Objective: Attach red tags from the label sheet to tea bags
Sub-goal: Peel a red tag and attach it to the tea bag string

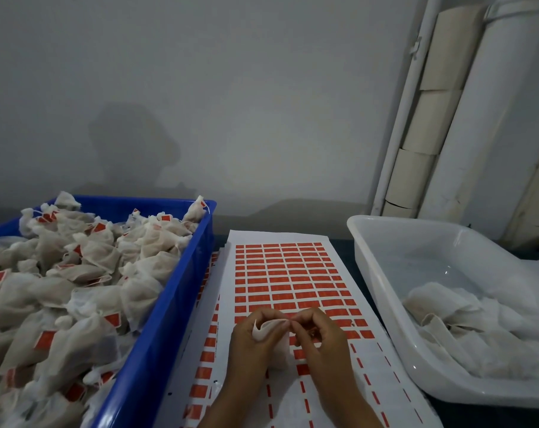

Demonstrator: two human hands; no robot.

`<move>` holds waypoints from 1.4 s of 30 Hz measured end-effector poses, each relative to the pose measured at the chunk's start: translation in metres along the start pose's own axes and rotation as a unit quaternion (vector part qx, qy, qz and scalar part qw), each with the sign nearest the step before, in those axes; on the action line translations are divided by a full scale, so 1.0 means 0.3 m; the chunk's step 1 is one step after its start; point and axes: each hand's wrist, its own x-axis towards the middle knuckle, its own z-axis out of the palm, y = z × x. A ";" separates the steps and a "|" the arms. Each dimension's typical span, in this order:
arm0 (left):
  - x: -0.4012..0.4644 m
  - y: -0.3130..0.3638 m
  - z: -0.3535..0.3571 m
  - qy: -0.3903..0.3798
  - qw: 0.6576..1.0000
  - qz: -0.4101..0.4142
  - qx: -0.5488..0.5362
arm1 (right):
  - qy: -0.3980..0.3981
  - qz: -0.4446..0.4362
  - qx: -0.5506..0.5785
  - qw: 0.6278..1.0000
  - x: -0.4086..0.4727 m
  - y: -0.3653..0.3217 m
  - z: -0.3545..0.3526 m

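Note:
Over the lower middle of the label sheet (289,273), my left hand (252,341) grips a white tea bag (266,330) by its top. My right hand (319,335) meets it from the right, its fingertips pinching a small red tag (292,318) at the bag's upper edge. The sheet is white with rows of red tags; several rows near me are peeled off, leaving thin red strips. The lower part of the bag is hidden behind my hands.
A blue crate (169,304) on the left is heaped with tea bags that carry red tags. A white plastic tub (382,273) on the right holds untagged bags. More label sheets lie under the top one. A wall and white pipes (478,118) stand behind.

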 end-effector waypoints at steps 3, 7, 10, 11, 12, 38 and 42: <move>0.002 -0.003 0.003 0.027 1.000 -0.003 0.014 | -0.006 -0.019 -0.044 0.999 0.000 0.001 0.002; 0.000 -0.005 0.008 0.027 1.000 -0.005 0.006 | -0.008 -0.029 -0.076 0.997 0.003 -0.005 0.005; -0.002 -0.009 0.010 0.024 1.000 -0.001 0.018 | -0.002 -0.026 -0.095 0.995 0.004 -0.005 0.001; -0.002 -0.012 0.010 0.028 0.999 -0.003 0.020 | 0.001 -0.021 -0.101 0.995 0.007 -0.002 -0.001; -0.001 -0.015 0.011 0.032 0.999 -0.007 0.021 | 0.005 -0.018 -0.106 0.994 0.009 0.000 -0.003; 0.010 -0.023 -0.001 0.033 0.999 -0.001 0.038 | -0.063 -0.020 -0.161 0.985 0.010 0.007 0.006; 0.012 -0.024 0.000 0.030 0.998 0.002 0.061 | 0.054 -0.111 -0.193 0.973 0.017 -0.006 0.005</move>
